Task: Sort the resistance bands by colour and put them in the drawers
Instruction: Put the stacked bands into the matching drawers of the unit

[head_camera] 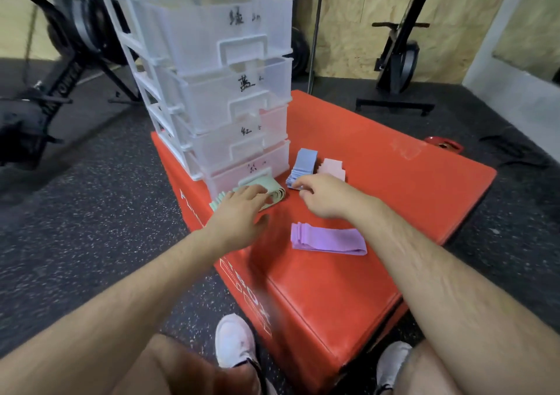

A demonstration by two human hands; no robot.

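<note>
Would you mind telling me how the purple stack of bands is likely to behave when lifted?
The purple bands look thin, flat and folded, so probably floppy and light. The layers fan out at one end, so the stack may slide apart unless pinched together.

A gym: speckled rubber flooring [91, 213], a red plyo box [363, 182], exercise machines [397, 61] against plywood walls [357, 16].

Light: your room is dim, even | Blur: soft throughout, drawers [212, 70] smeared | Edges: wide-angle bending | Glare: none
</note>
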